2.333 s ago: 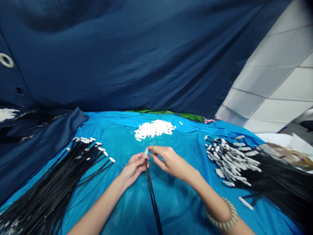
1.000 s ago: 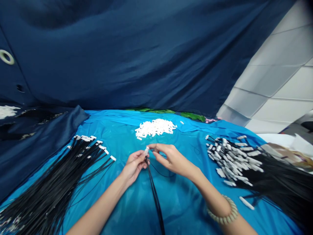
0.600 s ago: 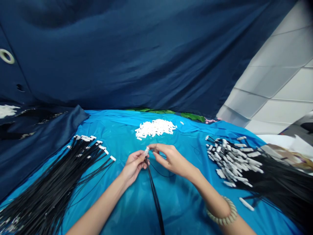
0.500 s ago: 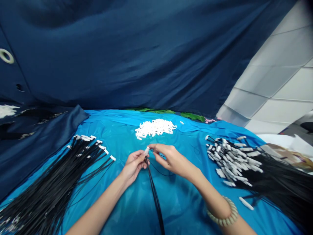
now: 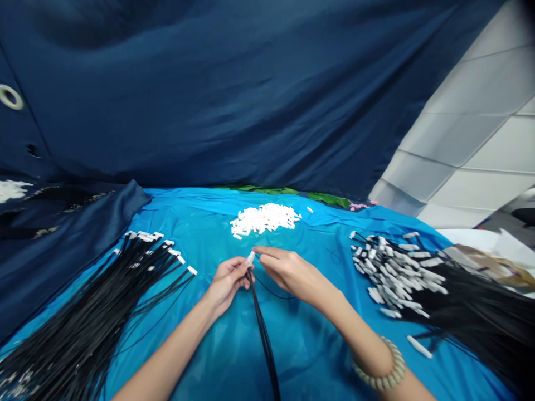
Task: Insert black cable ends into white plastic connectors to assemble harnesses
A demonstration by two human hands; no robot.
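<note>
My left hand (image 5: pixel 228 281) pinches the top of a thin bundle of black wires (image 5: pixel 263 334) that runs down toward me. A small white connector (image 5: pixel 251 257) sits at the bundle's tip, just above my left fingers. My right hand (image 5: pixel 288 272) is closed in a pinch at that connector, holding a loose black wire that loops below it. Both hands meet over the middle of the blue sheet (image 5: pixel 301 345). My right wrist wears a beaded bracelet (image 5: pixel 382 370).
A heap of loose white connectors (image 5: pixel 265 218) lies beyond my hands. A fan of black wires with white ends (image 5: pixel 104 301) lies at the left. A thicker pile of black wires with connectors (image 5: pixel 418 284) lies at the right. Dark blue cloth (image 5: pixel 234 94) hangs behind.
Both hands stay at the connector, with only small shifts of the right fingers; the right hand has sunk slightly and its fingers lie flatter.
</note>
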